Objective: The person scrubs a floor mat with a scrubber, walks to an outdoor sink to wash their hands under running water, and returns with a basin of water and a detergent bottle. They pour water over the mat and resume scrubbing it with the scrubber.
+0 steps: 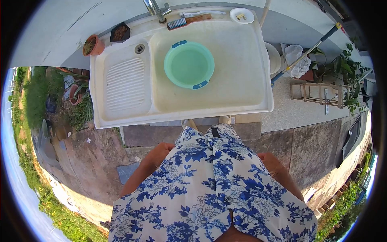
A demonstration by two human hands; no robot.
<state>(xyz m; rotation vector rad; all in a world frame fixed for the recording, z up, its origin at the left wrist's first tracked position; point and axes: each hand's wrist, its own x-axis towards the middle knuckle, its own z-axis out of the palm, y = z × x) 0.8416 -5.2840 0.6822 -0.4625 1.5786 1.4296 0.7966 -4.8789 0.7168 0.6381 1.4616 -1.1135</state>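
Note:
My left hand (163,150) hangs low beside the blue-and-white floral clothing (213,181), near its left edge. On the other side, my right hand (267,160) is close against the same clothing, partly covered by it. The fingers of both hands are mostly hidden, so their grip is unclear. Ahead of both hands stands a white sink (238,72) with a ribbed washboard (125,84) on its left part. A mint-green basin (189,65) with blue handle grips sits in the sink's larger right compartment and appears to hold water. Neither hand touches the basin or sink.
A metal faucet (156,11), a wooden-handled brush (188,21), a white brush (201,13) and a white soap dish (242,16) line the back rim. Plant pots (93,45) stand at the left corner. A long pole (306,53) leans at the right near a wooden rack (318,94).

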